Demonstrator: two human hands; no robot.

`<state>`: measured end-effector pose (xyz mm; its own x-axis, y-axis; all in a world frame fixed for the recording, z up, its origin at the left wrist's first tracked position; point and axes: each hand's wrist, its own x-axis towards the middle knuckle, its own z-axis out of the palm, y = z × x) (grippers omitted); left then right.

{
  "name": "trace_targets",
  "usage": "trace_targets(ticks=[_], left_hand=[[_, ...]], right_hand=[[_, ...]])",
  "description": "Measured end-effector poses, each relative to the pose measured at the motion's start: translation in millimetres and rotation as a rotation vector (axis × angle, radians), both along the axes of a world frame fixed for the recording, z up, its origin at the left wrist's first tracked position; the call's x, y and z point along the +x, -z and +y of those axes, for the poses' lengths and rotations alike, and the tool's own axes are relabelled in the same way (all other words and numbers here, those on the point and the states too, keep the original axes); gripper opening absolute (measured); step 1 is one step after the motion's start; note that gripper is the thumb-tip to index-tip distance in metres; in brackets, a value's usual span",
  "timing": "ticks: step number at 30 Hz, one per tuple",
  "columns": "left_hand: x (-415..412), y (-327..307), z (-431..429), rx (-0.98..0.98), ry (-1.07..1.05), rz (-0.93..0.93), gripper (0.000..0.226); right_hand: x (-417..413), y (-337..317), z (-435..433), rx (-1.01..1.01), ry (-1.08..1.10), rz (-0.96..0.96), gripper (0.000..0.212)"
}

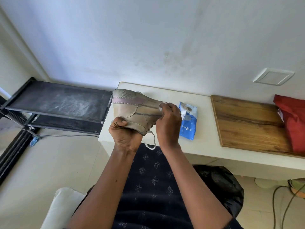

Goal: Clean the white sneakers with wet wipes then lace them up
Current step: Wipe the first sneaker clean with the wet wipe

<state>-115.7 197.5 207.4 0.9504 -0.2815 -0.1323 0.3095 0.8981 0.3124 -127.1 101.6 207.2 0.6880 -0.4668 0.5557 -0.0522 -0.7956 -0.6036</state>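
Observation:
A whitish sneaker (132, 107) with pink trim lies on its side in the air over the left end of the white table (203, 142). My left hand (124, 133) grips it from below, fingers curled round its edge. My right hand (168, 123) pinches a small white wet wipe (160, 107) against the shoe's side. A white lace (152, 141) dangles from the sneaker between my wrists. The blue pack of wet wipes (189, 123) lies on the table just right of my right hand.
A wooden board (247, 123) covers the table's right part, with a red cloth (295, 121) on it. A black shoe rack (62, 103) stands to the left. A black bag (219, 185) and cables lie on the floor under the table.

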Motion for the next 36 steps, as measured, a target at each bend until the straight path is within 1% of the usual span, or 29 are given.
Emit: trace_targets(ticks=[4,7,9,12,15,17,19,20,22,25,27,29,31,33,35,36], left_hand=[[1,3,-1,-0.023,0.013,-0.017,0.048],[0,4,-1,-0.032,0.021,-0.041,0.042],[2,8,1,-0.01,0.011,-0.03,0.045],[3,11,4,-0.048,0.041,-0.024,0.046],[3,9,1,-0.124,0.037,-0.014,0.045],[4,7,-1,-0.149,0.028,0.013,0.051],[5,7,-1,-0.14,0.006,0.043,0.056],[5,7,-1,-0.125,-0.014,0.052,0.054],[4,4,1,-0.115,-0.064,0.056,0.044],[3,-4,1,-0.104,-0.081,0.03,0.033],[5,-3,0,-0.112,-0.07,0.035,0.037],[7,0,1,-0.179,-0.065,0.013,0.04],[12,5,5,-0.215,-0.064,-0.013,0.055],[13,11,7,-0.199,-0.068,-0.027,0.066],[12,11,8,-0.179,-0.065,-0.033,0.069],[12,11,7,-0.163,-0.053,-0.032,0.065]], right_hand=[[-5,-1,23,0.014,-0.064,-0.06,0.045],[-10,-1,41,0.017,-0.138,-0.07,0.042],[-17,1,54,-0.044,-0.223,-0.066,0.036],[-21,6,53,-0.169,-0.292,-0.096,0.035],[-18,8,38,-0.208,-0.254,-0.142,0.033],[-17,9,30,-0.244,-0.234,-0.162,0.03],[-16,13,18,-0.242,-0.203,-0.168,0.033],[-15,16,10,-0.22,-0.17,-0.161,0.032],[-11,21,-7,-0.169,-0.093,-0.132,0.028],[-6,21,-11,-0.093,-0.043,-0.116,0.031],[-7,15,4,-0.066,-0.071,-0.145,0.032],[-9,10,21,-0.069,-0.13,-0.147,0.038],[-10,8,31,-0.085,-0.18,-0.122,0.039],[-12,10,33,-0.093,-0.2,-0.101,0.039],[-12,10,32,-0.095,-0.206,-0.102,0.037],[-13,9,34,-0.102,-0.22,-0.116,0.036]])
